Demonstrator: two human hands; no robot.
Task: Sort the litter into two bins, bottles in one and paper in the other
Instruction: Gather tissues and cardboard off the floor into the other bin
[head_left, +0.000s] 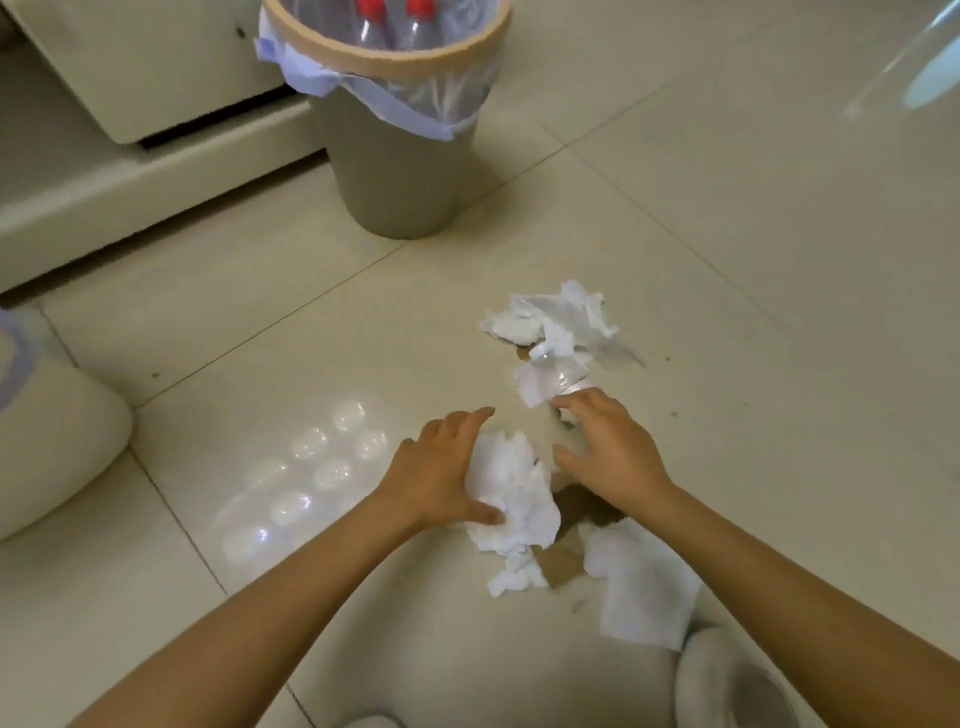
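bottle side looks mostly handled: a few red-capped bottles (392, 23) can be seen standing in the lined bin (400, 156) up by the cabinet. paper is what's left, and plenty of it. one crumpled wad (511, 493) is pinched on the floor by the left hand (441, 473), thumb under its near edge, other fingers close together over the top. the right hand (608, 447) is held spread and curved, its fingertips touching the near end of a farther pile (553, 338); whether anything is actually gripped can't be told. that pile has clear shiny stuff mixed in, maybe plastic wrap, maybe a squashed bottle, too blurry to call. a flat sheet (641, 582) lies nearer the body, with brown scraps (561, 561) between. the paper bin isn't really in view. the bottle bin's top is cut off, so no count.
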